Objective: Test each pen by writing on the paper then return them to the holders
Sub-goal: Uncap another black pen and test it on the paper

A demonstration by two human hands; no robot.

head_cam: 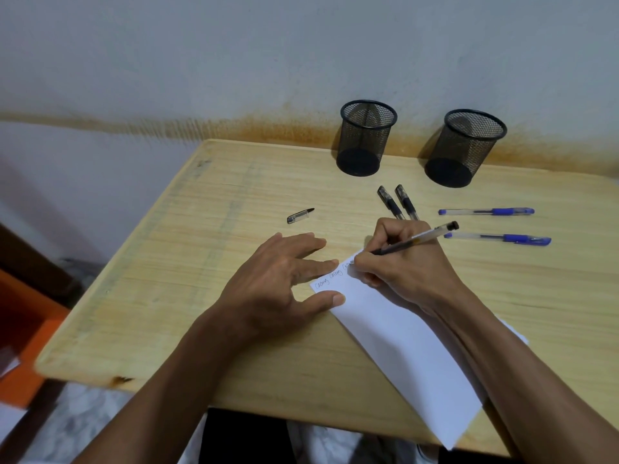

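My right hand [407, 267] grips an uncapped black pen [418, 239], its tip on the top edge of the white paper [402, 346], where several handwritten words show. My left hand [281, 279] lies flat with spread fingers, pinning the paper's left corner. The pen's cap [300, 216] lies loose on the desk to the left. Two capped black pens [398, 202] lie side by side just beyond my right hand. Two blue pens [487, 212] [502, 238] lie to the right. Two black mesh holders [365, 139] [464, 149] stand empty at the back.
The wooden desk [201, 262] ends at a stained wall behind the holders. Its left edge and near edge are close. An orange object [23, 329] sits on the floor to the left.
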